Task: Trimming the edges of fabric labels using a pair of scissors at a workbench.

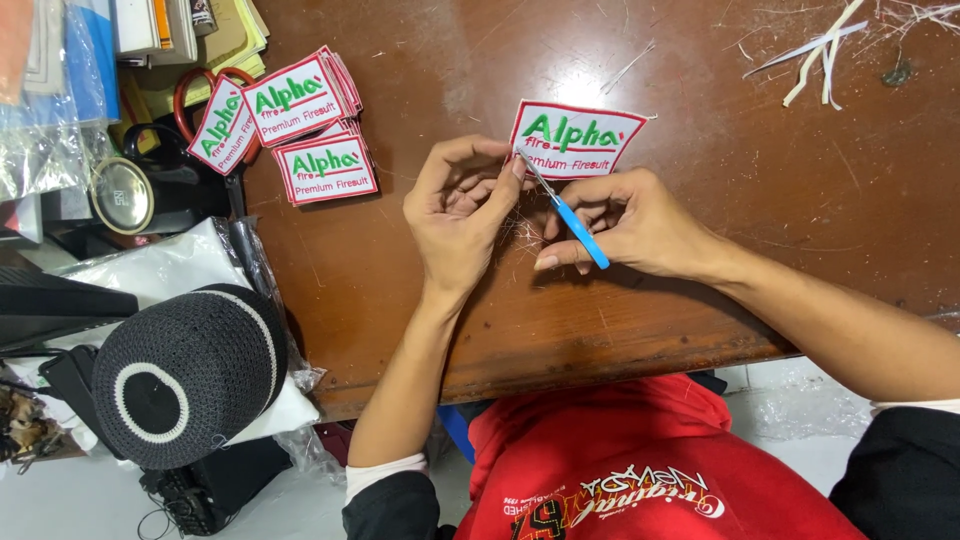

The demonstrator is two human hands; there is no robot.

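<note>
A white embroidered patch (575, 140) with a red border and green lettering lies on the brown wooden table (750, 200). My left hand (462, 212) pinches the patch's lower left edge between fingers and thumb. My right hand (630, 225) grips small blue-handled thread snips (570, 215), whose metal tips point at that same edge next to my left fingertips. Loose thread trimmings lie under both hands.
A stack of matching patches (300, 125) sits at the table's left, over red-handled scissors (205, 90). A black knitted cap (185, 375) rests on wrapped bundles at lower left. White strip scraps (825, 55) lie at the far right. A round metal tin (122, 195) is left.
</note>
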